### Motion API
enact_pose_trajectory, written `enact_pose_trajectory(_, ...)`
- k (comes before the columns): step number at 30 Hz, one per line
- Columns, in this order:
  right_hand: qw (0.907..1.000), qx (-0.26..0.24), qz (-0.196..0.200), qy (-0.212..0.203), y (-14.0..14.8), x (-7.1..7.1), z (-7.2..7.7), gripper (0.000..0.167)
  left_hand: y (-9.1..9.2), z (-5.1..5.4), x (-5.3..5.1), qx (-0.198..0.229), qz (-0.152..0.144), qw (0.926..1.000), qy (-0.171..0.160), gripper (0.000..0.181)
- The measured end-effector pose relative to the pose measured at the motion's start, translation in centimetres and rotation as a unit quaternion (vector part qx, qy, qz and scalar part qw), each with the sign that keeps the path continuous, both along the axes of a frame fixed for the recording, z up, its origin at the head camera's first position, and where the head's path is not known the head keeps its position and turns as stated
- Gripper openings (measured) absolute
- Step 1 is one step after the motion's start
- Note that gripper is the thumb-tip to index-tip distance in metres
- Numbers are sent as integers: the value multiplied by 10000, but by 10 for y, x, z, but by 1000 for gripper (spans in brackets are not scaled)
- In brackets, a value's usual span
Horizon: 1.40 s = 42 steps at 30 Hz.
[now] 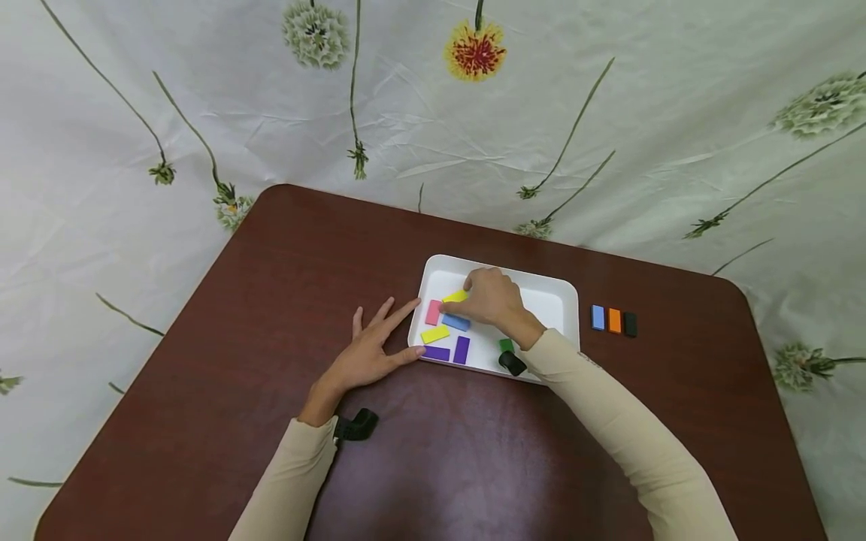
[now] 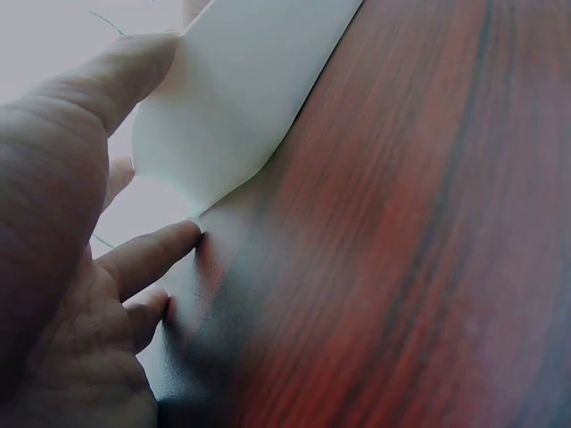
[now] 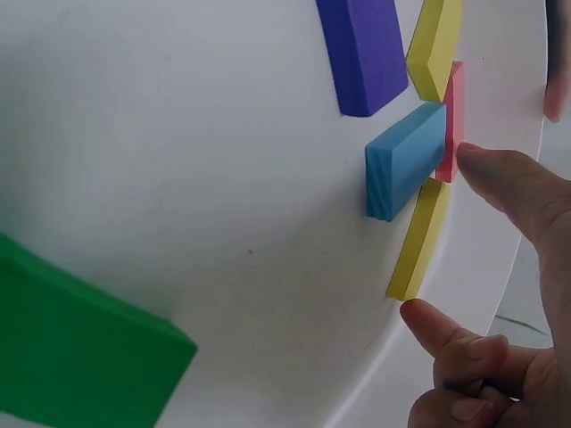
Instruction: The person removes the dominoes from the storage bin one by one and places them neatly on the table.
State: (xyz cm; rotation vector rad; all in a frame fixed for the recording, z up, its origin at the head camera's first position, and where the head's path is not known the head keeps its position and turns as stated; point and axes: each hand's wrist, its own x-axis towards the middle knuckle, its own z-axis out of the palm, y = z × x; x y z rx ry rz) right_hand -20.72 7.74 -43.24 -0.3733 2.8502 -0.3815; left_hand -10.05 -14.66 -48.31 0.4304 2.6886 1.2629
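A white tray [image 1: 555, 300] holding several coloured blocks lies on the table. My left hand [image 1: 368, 357] is at its left end, fingers spread, thumb and index fingertip touching the rim; in the left wrist view the thumb [image 2: 134, 76] lies against the tray wall [image 2: 241, 98]. Inside the tray my right hand [image 1: 497, 300] has thumb and index finger at the two ends of a yellow block [image 3: 417, 245], its other fingers curled. The thumb tip is close to a pink block [image 1: 433, 312]. A blue block [image 1: 456, 322] sits beside the yellow one.
A second yellow block [image 1: 435, 334], two purple blocks [image 1: 461, 350] and a green block [image 1: 506, 345] are also in the tray. Right of it, on the brown table [image 1: 325, 255], lie a blue block [image 1: 598, 317], an orange block [image 1: 614, 321] and a black block [image 1: 630, 324]. Floral cloth [image 1: 406, 113] hangs behind.
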Motion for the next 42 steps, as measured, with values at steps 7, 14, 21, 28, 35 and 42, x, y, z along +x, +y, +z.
enact_pose_trajectory(7, 9997, 221, 96, -46, -1, 0, 2, 56, 0, 1, 0, -3, 10, 10000, -2, 81)
enact_pose_trajectory(14, 9998, 150, 98, -57, -2, -1, 0, 54, 0, 0, 0, -11, 30, 10000, -19, 81)
enact_pose_trajectory(21, 9999, 2, 121, -70, -2, -1, 1, 57, 0, 0, 1, -62, 43, 9999, -90, 82)
enact_pose_trajectory(28, 9997, -200, 140, -24, 1, -3, 6, 58, 0, 1, 1, -25, 54, 10000, -65, 83)
enact_pose_trajectory(35, 9994, -326, 117, 47, 9, -5, 14, 56, -1, -1, 0, -73, 26, 9999, -124, 82)
enact_pose_trajectory(42, 9987, -478, 113, 117, 28, -5, 25, 53, 0, -1, 0, -43, 45, 9999, -102, 81)
